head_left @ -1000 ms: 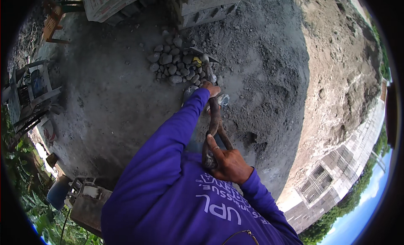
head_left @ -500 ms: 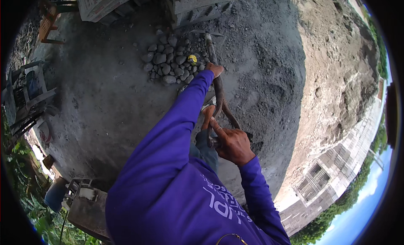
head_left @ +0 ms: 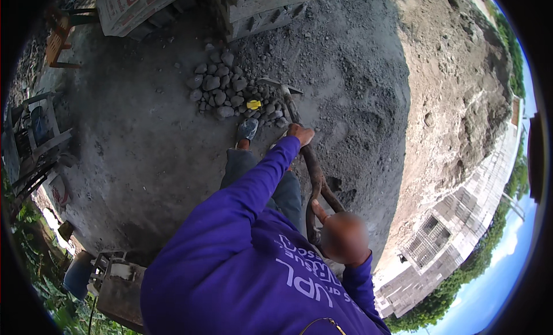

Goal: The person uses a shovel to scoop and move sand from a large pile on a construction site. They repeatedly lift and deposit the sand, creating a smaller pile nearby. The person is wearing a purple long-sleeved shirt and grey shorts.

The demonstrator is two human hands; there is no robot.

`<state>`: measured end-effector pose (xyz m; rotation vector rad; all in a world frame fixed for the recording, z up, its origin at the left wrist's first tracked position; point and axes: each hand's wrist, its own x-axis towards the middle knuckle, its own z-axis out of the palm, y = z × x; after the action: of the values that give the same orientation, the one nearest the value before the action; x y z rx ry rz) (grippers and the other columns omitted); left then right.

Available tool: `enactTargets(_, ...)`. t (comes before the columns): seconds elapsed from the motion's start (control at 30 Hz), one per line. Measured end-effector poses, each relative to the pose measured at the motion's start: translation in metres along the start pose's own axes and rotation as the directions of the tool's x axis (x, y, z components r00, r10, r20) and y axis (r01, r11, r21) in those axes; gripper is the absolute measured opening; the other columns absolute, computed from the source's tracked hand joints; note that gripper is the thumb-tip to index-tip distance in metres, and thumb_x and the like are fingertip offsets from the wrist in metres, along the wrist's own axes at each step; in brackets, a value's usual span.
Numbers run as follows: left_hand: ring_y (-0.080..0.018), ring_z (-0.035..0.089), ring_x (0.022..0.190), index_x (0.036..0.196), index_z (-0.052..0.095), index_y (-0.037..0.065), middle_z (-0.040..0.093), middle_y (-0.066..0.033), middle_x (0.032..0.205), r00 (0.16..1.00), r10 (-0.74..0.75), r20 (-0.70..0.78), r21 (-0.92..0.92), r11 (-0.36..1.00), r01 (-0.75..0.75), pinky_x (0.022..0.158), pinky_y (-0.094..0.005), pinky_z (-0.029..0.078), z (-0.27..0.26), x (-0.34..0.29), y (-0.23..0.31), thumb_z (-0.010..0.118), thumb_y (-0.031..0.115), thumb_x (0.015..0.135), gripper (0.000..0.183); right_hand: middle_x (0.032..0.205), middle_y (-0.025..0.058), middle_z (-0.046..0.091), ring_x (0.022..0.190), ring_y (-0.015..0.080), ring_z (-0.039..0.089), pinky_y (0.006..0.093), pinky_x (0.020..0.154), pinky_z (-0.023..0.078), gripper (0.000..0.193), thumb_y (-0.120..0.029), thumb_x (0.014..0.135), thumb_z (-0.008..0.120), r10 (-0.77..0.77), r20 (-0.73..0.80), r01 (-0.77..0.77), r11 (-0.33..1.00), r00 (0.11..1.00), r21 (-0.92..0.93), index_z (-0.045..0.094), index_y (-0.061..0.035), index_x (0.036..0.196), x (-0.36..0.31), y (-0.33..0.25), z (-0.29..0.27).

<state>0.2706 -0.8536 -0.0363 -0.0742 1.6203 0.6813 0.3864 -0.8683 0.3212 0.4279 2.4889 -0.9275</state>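
Note:
Both my hands are on a shovel (head_left: 311, 162) with a dark wooden shaft that forks toward its handle end. My left hand (head_left: 301, 133) is wrapped round the shaft below the blade. At the forked handle my right hand (head_left: 344, 238) is closed on the grip, partly blurred, with one finger lying along the wood. The thin metal blade (head_left: 279, 85) rests low at the edge of the grey sand and gravel (head_left: 351, 93), just right of a pile of rounded stones (head_left: 220, 84). A small yellow object (head_left: 253, 104), perhaps a tape measure, lies on the stones.
Hollow blocks (head_left: 259, 12) and a pale printed sack (head_left: 129, 9) stand at the far side. An orange chair (head_left: 59, 41) is at far left. My shoe (head_left: 247, 129) is beside the stones. A brown earth bank (head_left: 449, 99) rises on the right.
The shovel and both hands have come back toward my body and slightly right. Its blade now lies lower, level with the stones. My left shoe has come into view, and the whole view has shifted.

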Motion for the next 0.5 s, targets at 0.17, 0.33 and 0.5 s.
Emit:
enactTargets(0.17, -0.0298, 0.052, 0.127, 0.133, 0.041, -0.011, 0.043, -0.0286, 0.145, 0.997, 0.048, 0.055, 0.055, 0.997, -0.051, 0.106, -0.0405, 0.041, -0.013, 0.035, 0.044, 0.063, 0.038, 0.082, 0.074, 0.069, 0.0054, 0.059, 0.061, 0.0267, 0.062, 0.0385, 0.062, 0.052, 0.094, -0.009, 0.058, 0.071, -0.03, -0.105, 0.022, 0.997, 0.994, -0.078, 0.045, -0.0103, 0.148, 0.024, 0.035, 0.043)
enactTargets(0.33, -0.0286, 0.059, 0.113, 0.123, 0.052, -0.011, 0.057, -0.022, 0.128, 0.994, 0.107, -0.034, 0.059, 0.993, -0.105, 0.099, -0.0396, 0.045, -0.038, 0.112, 0.031, 0.065, 0.043, 0.081, 0.07, 0.073, 0.006, 0.061, 0.065, 0.026, 0.064, 0.0392, 0.063, 0.052, 0.095, -0.009, 0.059, 0.071, -0.062, -0.158, 0.044, 0.992, 0.986, -0.116, 0.043, -0.0113, 0.149, 0.071, 0.046, 0.062)
enactTargets(0.5, -0.0284, 0.062, 0.106, 0.117, 0.057, -0.01, 0.063, -0.0215, 0.116, 0.987, 0.15, -0.064, -0.066, 0.986, -0.154, 0.094, -0.0394, 0.046, -0.051, 0.12, 0.061, 0.069, 0.04, 0.076, 0.066, 0.073, 0.0057, 0.062, 0.065, 0.0262, 0.064, 0.0403, 0.062, 0.05, 0.088, -0.01, 0.065, 0.073, -0.081, -0.135, 0.056, 0.982, 0.988, -0.178, 0.044, -0.0121, 0.148, 0.094, 0.058, 0.056)
